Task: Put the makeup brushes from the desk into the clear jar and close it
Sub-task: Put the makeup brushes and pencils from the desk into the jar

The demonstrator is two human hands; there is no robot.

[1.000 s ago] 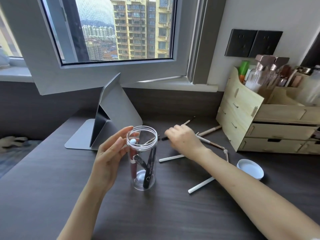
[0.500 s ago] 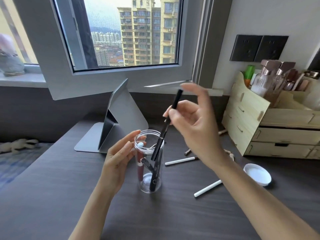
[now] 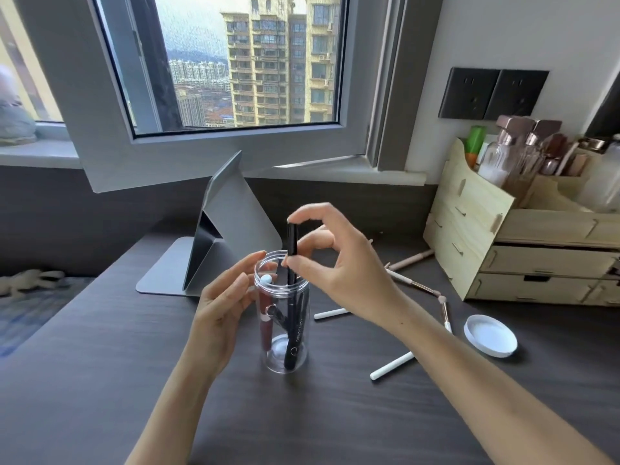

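A clear jar [image 3: 303, 359] stands open on the dark desk, with a red tube and black sticks inside. My left hand [image 3: 221, 310] rests against its left side, fingers up at the rim. Over the jar's mouth, my right hand [image 3: 339, 263] pinches a black brush [image 3: 291, 239] upright, its lower end down inside the jar. Two white-handled brushes [image 3: 392, 365] [image 3: 330, 313] lie on the desk to the right, and pink-handled ones [image 3: 411, 261] further back. The jar's white lid [image 3: 490, 335] lies upside down at the right.
A grey folding mirror stand [image 3: 231, 226] sits just behind the jar. A wooden drawer organiser [image 3: 503, 250] with bottles fills the right back corner. An open window frame [image 3: 214, 152] juts over the desk's rear.
My right hand picked a black brush off the desk, lifted it tilted above the jar, and now has it upright with its lower end lowered in. The left hand stayed on the jar.
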